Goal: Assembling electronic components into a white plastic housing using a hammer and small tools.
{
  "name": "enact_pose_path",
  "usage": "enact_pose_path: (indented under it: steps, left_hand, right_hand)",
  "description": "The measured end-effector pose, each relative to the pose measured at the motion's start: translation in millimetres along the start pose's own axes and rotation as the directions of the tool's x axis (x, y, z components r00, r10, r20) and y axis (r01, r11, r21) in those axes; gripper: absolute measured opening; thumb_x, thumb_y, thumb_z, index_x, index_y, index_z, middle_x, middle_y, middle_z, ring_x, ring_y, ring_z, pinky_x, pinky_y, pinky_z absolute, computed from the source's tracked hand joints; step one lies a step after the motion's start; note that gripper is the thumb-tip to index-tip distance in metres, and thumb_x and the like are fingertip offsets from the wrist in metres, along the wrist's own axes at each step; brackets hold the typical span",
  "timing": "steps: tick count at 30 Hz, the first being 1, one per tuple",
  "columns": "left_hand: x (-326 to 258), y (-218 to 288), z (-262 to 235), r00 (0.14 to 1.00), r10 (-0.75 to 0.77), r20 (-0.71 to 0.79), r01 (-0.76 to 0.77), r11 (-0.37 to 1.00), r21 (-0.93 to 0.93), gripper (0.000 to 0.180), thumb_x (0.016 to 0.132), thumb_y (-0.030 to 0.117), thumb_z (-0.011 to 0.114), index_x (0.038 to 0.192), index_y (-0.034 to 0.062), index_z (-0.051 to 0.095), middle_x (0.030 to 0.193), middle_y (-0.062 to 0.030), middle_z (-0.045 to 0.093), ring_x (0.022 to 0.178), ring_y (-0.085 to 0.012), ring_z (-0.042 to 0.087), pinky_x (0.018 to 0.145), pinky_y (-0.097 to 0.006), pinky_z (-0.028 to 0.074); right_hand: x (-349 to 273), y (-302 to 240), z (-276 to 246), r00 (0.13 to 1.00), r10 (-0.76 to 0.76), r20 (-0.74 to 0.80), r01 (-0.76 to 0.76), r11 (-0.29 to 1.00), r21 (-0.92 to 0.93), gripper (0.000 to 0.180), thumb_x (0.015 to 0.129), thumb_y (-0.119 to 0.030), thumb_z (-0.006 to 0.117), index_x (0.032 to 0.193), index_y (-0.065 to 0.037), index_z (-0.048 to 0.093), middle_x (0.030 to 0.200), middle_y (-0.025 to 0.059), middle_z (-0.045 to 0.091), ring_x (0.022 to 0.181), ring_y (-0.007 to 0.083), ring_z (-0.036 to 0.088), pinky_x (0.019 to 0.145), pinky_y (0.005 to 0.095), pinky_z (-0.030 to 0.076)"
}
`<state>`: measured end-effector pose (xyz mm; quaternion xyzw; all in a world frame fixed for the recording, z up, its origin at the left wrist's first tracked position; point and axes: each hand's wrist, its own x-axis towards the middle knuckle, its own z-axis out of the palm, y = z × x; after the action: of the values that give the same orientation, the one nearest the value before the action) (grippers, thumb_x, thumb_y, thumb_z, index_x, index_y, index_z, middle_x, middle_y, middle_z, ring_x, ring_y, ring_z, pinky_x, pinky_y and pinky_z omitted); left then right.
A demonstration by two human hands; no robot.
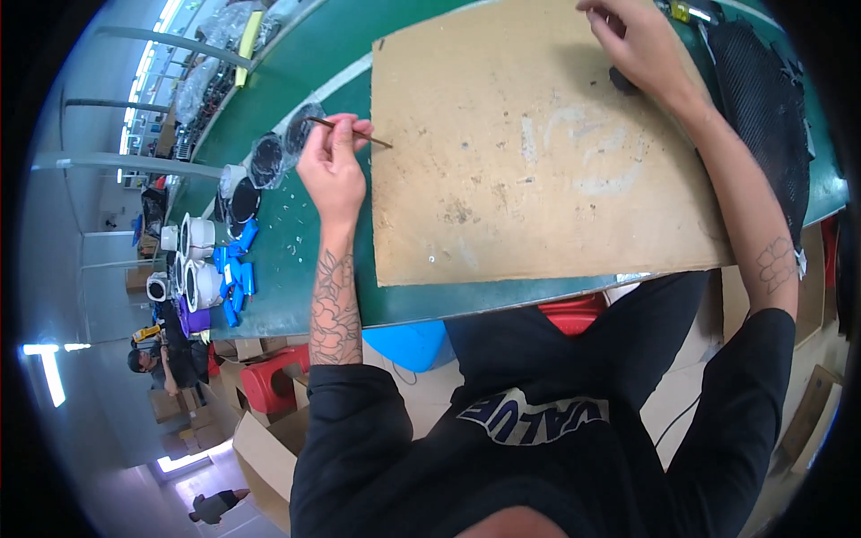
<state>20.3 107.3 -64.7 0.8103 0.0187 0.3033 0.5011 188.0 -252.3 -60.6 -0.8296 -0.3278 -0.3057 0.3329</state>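
My left hand (334,166) is closed round a thin brown stick (368,137), just off the left edge of a worn cardboard sheet (466,242). The stick's tip reaches over the cardboard. My right hand (639,45) is over the sheet's far right part, fingers loosely bent and apart, with nothing visible in them. Some fingertips are near the top edge of the picture. A small round black piece (621,79) shows beside that hand, partly hidden by it.
Under the cardboard is a green bench (296,296). On the left stand film-wrapped black discs (267,160), white ring-shaped parts (199,285) and several blue pieces (238,278). A black carbon-patterned sheet (758,108) lies at right. Red stools (269,384) and cartons stand below.
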Motion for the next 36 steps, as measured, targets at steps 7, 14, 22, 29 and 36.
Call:
enact_pose_path:
  steps: [7,14,22,29,36]
  left_hand:
    - [-6.6,-4.2,-0.2,0.996,0.018,-0.085,-0.023,0.998,-0.052,0.021,0.103,0.013,0.052,0.105,-0.0058,0.062,0.091,-0.0113,0.071,0.084,-0.0163,0.07,0.074,-0.028,0.056]
    - [-4.2,2.0,-10.2,0.967,0.003,-0.254,-0.052,0.982,-0.184,0.022,0.103,0.013,0.051,0.11,-0.0067,0.059,0.094,-0.0136,0.07,0.085,-0.018,0.07,0.075,-0.028,0.058]
    - [-2.2,-10.7,-3.9,0.99,-0.077,-0.119,0.057,0.985,-0.165,0.019,0.1,0.011,0.056,0.102,-0.0059,0.063,0.085,-0.0114,0.071,0.077,-0.0137,0.07,0.068,-0.026,0.057]
    - [-1.9,-5.8,-4.3,0.952,0.03,-0.305,-0.117,0.955,-0.271,0.018,0.1,0.01,0.055,0.098,-0.0057,0.063,0.084,-0.0104,0.071,0.077,-0.0134,0.07,0.069,-0.026,0.057]
    - [-8.1,-10.4,-8.2,0.991,-0.021,-0.13,0.014,0.999,-0.053,0.022,0.102,0.014,0.053,0.1,-0.0051,0.063,0.08,-0.0092,0.07,0.074,-0.0131,0.069,0.065,-0.027,0.056]
  right_hand:
    - [-1.4,-9.1,3.4,0.999,0.031,0.03,-0.034,0.992,0.122,0.017,0.087,-0.008,0.059,0.101,-0.003,0.066,0.085,0.0138,0.068,0.068,0.0247,0.064,0.066,0.0343,0.051]
    - [-0.4,-7.4,5.4,0.995,0.092,0.032,-0.095,0.99,0.106,0.014,0.088,-0.007,0.061,0.1,-0.002,0.067,0.082,0.0125,0.067,0.064,0.0218,0.062,0.063,0.0331,0.05]
    - [1.7,-10.2,5.3,0.995,0.09,0.033,-0.093,0.991,0.1,0.014,0.089,-0.006,0.061,0.1,-0.002,0.068,0.077,0.0107,0.066,0.06,0.0164,0.058,0.06,0.0308,0.047]
    - [-0.6,-5.5,3.1,0.996,0.077,0.043,-0.079,0.995,0.064,0.014,0.091,-0.006,0.059,0.101,-0.002,0.068,0.08,0.0122,0.068,0.068,0.0183,0.065,0.065,0.0293,0.05]
    - [-1.1,-10.5,3.3,0.994,0.082,0.071,-0.086,0.995,0.055,0.013,0.092,-0.005,0.061,0.103,-0.002,0.067,0.085,0.0113,0.067,0.072,0.0154,0.062,0.067,0.0279,0.049]
